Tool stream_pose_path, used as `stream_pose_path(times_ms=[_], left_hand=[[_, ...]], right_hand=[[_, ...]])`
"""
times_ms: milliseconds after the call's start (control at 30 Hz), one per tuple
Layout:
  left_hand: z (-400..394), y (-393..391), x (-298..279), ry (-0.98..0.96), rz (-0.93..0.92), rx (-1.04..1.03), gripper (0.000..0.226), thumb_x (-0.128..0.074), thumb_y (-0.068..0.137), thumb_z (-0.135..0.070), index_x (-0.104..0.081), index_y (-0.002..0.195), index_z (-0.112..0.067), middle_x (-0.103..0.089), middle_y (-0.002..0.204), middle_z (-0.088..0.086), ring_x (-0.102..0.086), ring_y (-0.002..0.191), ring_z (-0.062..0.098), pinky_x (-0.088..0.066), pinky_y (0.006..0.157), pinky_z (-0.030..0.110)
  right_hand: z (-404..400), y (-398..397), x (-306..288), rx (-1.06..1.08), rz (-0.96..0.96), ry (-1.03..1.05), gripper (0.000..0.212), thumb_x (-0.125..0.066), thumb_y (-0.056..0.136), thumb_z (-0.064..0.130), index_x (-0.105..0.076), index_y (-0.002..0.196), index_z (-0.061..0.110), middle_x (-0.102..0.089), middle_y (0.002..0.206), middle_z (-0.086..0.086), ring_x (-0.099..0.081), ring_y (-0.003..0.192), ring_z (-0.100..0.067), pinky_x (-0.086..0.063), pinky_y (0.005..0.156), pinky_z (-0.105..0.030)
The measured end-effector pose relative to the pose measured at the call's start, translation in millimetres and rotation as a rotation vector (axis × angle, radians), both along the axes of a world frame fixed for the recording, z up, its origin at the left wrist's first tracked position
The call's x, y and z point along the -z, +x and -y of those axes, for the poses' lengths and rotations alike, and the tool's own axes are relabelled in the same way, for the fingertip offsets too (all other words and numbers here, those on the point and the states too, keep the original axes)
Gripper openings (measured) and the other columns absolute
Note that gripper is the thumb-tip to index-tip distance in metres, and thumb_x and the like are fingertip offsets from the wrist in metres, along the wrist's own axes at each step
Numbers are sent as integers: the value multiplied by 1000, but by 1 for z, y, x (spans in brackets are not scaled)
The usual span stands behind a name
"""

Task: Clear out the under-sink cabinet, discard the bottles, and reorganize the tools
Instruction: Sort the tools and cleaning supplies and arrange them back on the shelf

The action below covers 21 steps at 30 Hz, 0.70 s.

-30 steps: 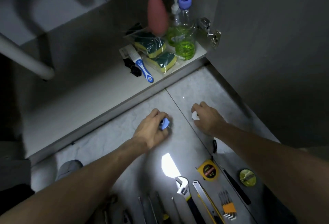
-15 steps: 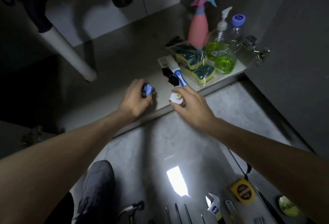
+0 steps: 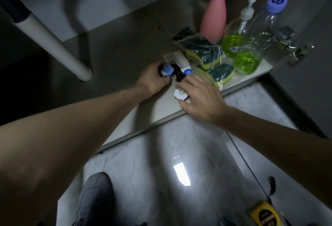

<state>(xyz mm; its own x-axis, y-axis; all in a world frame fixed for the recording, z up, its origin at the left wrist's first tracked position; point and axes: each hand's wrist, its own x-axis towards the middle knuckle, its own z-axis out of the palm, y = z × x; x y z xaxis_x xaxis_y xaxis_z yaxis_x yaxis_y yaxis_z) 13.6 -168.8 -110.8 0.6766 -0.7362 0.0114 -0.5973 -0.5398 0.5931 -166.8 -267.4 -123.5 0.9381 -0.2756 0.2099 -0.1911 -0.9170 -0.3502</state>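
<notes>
My left hand (image 3: 152, 80) grips a small blue-capped part (image 3: 166, 70) over the cabinet floor (image 3: 125, 74). My right hand (image 3: 199, 98) holds a small white round part (image 3: 180, 94) near the cabinet's front edge. Just behind both hands lies a white and blue brush (image 3: 181, 64) with small black items beside it. At the back right stand a pink spray bottle (image 3: 213, 22), a pump bottle (image 3: 235, 40) and a blue-capped clear bottle (image 3: 255, 46), both holding green liquid. Two packs of green and yellow sponges (image 3: 210, 60) lie in front of them.
A white drain pipe (image 3: 53, 42) slants down at the left. A grey shoe (image 3: 95, 200) and a yellow tape measure (image 3: 264, 216) sit on the marble floor below. The cabinet door hinge (image 3: 296, 49) juts out at the right.
Both hands rose from the floor tiles into the cabinet with their small parts and now sit beside the brush. The view tilted up, so most tools on the floor left the frame.
</notes>
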Motion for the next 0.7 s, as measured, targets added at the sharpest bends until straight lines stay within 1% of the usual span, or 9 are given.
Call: stream_pose_path(times_ms=[100, 167, 233, 300, 367, 467, 533, 600, 700], left_hand=[[-9, -5, 1, -44, -40, -35, 35, -72, 80, -22, -68, 114, -18, -72, 101, -3, -66, 91, 11, -53, 78, 27], [-17, -12, 0, -72, -42, -60, 34, -68, 81, -16, -68, 116, -15, -72, 103, -1, -67, 93, 11, -54, 84, 29], [-28, -21, -3, -102, -39, -120, 34, -63, 81, -8, -67, 115, -13, -71, 105, 2, -67, 94, 14, -54, 86, 27], [-43, -31, -8, -122, -28, -184, 36, -59, 79, -4, -66, 113, -11, -69, 108, 5, -66, 96, 15, -52, 85, 24], [-62, -45, -15, -130, -4, -237, 33, -57, 81, -6, -65, 112, -12, -67, 107, 6, -63, 92, 15, -51, 84, 24], [-100, -76, -19, -141, -33, -322, 25, -56, 87, -15, -65, 111, -16, -66, 92, 1, -62, 84, 17, -50, 80, 27], [-130, -101, -18, -137, -50, -354, 21, -54, 91, -20, -65, 109, -20, -64, 84, -6, -63, 80, 16, -49, 76, 25], [-160, -126, -14, -92, -27, -334, 18, -55, 90, -21, -64, 106, -23, -62, 84, -8, -63, 79, 15, -45, 73, 23], [-204, -161, -8, 71, -46, -270, 18, -54, 88, -29, -60, 104, -30, -62, 88, -11, -61, 77, 16, -41, 68, 24]], right_hand=[[0, 1, -1, -8, 9, -25, 41, -64, 91, 38, -61, 128, 20, -56, 122, 2, -49, 113, -19, -48, 81, -36], [-4, 8, -5, 4, 6, -67, 42, -64, 92, 41, -61, 128, 20, -57, 123, 0, -50, 115, -21, -44, 81, -34], [-9, 15, -9, 36, -13, -107, 45, -64, 91, 46, -62, 128, 20, -58, 124, -2, -50, 117, -23, -44, 83, -35], [-14, 20, -13, 77, -45, -103, 49, -65, 90, 50, -61, 128, 19, -57, 127, -3, -49, 120, -24, -45, 86, -37], [-20, 15, -17, 109, -45, -58, 53, -68, 87, 49, -60, 129, 18, -57, 128, -4, -49, 120, -26, -43, 90, -38], [-36, -12, -18, 127, 21, 18, 51, -70, 86, 42, -58, 129, 17, -55, 126, -5, -49, 117, -27, -41, 93, -39], [-54, -38, -13, 161, 62, 101, 46, -68, 88, 38, -57, 127, 18, -55, 123, -5, -49, 116, -26, -44, 92, -39], [-77, -65, -4, 225, 36, 203, 40, -66, 90, 35, -57, 126, 18, -56, 121, -3, -49, 116, -24, -45, 90, -39], [-119, -109, 12, 284, -46, 336, 27, -63, 93, 32, -63, 117, 19, -62, 110, 0, -52, 111, -23, -45, 87, -37]])
